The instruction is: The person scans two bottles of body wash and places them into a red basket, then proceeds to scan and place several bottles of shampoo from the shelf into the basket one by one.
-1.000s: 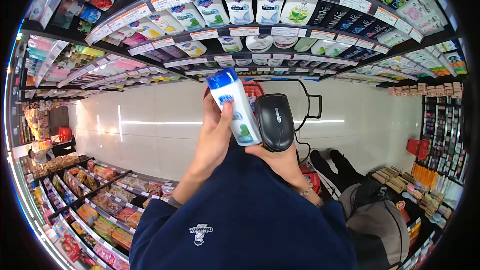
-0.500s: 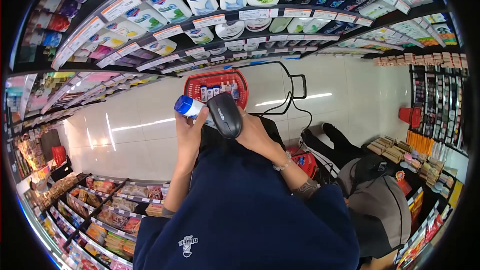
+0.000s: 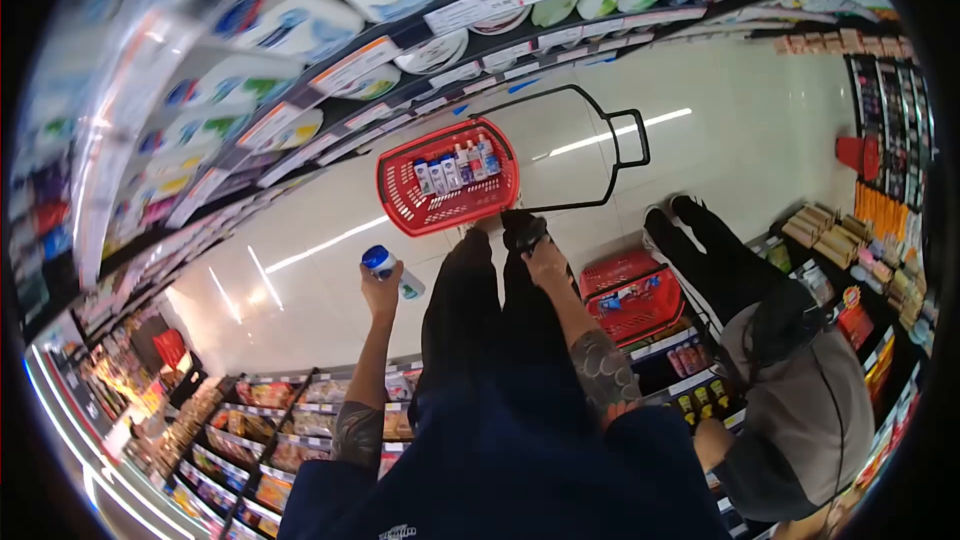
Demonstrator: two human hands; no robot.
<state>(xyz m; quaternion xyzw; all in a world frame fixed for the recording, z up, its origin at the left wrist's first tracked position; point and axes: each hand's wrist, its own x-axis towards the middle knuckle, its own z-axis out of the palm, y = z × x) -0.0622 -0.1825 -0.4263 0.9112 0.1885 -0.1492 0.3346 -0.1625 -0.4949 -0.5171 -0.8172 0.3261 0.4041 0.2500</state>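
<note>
My left hand (image 3: 382, 290) grips a white bottle (image 3: 410, 285) with a blue cap, held out at the left above the floor. My right hand (image 3: 545, 262) is closed round a black handheld device (image 3: 527, 233) near my right thigh. In front of my legs, a red basket (image 3: 400, 210) holds several small bottles (image 3: 450, 172) with white, blue and pink parts, standing in a row. The basket's long black handle (image 3: 630, 138) reaches out to the right.
Shelves (image 3: 560, 35) of packaged goods curve across the top and left. At the right a person (image 3: 790, 390) in grey and black is beside a second red basket (image 3: 640, 310). Low snack shelves (image 3: 290, 410) stand at the lower left.
My hands have moved apart and down, the bottle to the left and the black device to the right. The view has shifted, and the red basket shows fully now.
</note>
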